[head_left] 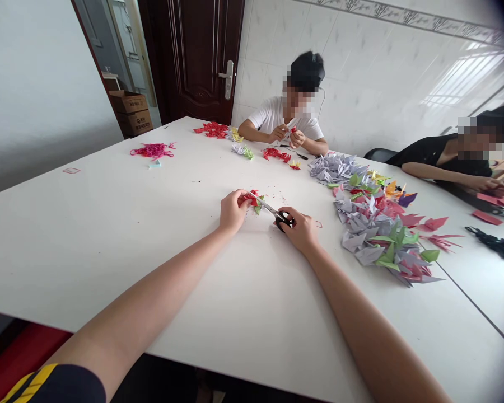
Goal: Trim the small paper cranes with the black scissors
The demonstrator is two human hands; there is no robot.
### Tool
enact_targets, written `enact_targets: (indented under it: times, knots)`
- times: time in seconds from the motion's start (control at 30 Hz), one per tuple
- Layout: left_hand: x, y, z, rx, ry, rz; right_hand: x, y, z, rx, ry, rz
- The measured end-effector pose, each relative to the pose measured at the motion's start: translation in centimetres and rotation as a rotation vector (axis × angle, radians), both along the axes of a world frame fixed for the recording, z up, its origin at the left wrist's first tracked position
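Observation:
My left hand (pixel 234 211) is closed on a small red folded paper piece (pixel 252 197), pinched between thumb and fingers. In my right hand (pixel 301 228) is a pair of scissors (pixel 269 207) with black handles, my fingers in the loops. The blades reach left to the red paper; whether they cut into it I cannot make out. A green-and-white folded paper piece (pixel 259 206) lies just under the blades. Tiny red scraps are scattered on the white table (pixel 172 246) around both hands.
To my right spreads a large pile of folded paper cranes (pixel 373 212). Farther off lie red paper pieces (pixel 215 130) and pink-red cords (pixel 153 150). One person (pixel 292 112) sits across, handling red paper; another (pixel 449 151) sits at right near black cord (pixel 493 243).

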State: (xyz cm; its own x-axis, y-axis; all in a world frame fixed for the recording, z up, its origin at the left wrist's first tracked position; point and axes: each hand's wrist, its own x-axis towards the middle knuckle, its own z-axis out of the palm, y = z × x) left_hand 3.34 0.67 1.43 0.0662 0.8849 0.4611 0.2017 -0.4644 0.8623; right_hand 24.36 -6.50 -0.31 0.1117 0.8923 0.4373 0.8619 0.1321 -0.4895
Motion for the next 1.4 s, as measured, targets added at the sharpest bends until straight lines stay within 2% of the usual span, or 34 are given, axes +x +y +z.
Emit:
enact_targets:
  times: [0.3,0.83,1.4]
  knots:
    - [-0.06,0.52,-0.63,0.041,0.020,0.002,-0.04,-0.03,0.03,-0.010,-0.005,-0.003]
    - [-0.04,0.27,-0.29,0.048,0.057,0.024,-0.19,-0.09,0.19,-0.012,0.004,-0.005]
    - [-0.02,-0.02,-0.09,0.019,0.040,-0.020,0.03,0.06,-0.07,-0.001,-0.002,0.008]
